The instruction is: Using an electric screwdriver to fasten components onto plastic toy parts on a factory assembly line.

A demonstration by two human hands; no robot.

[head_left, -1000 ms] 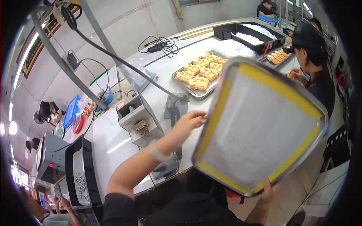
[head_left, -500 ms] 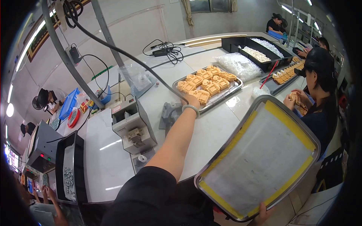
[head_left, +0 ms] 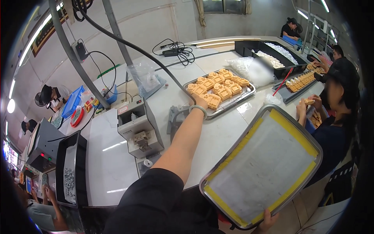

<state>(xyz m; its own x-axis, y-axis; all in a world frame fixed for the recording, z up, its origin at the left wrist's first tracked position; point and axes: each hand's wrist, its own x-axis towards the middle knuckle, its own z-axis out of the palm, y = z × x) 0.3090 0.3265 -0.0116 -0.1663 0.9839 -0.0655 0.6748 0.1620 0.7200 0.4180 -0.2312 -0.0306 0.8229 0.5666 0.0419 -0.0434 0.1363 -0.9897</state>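
Remotely, I can't tell what my left hand (head_left: 198,102) grips at the left end of the filled tray (head_left: 245,93), mid tabletop (head_left: 101,163); the black cable (head_left: 156,60) could snag it. My right hand (head_left: 268,221) holds the taped tray (head_left: 261,167) across the near edge; one-handed, it might tip.

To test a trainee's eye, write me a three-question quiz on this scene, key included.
1. Which hand holds the yellow-bordered tray?
2. True or false: the orange pieces lie in a black bin.
3. Around the left wrist is: A, a blue glove; B, a pale bangle; C, a black strap.

Key: 1, the right hand. 2, false; the orange pieces lie on a metal tray. 3, B.
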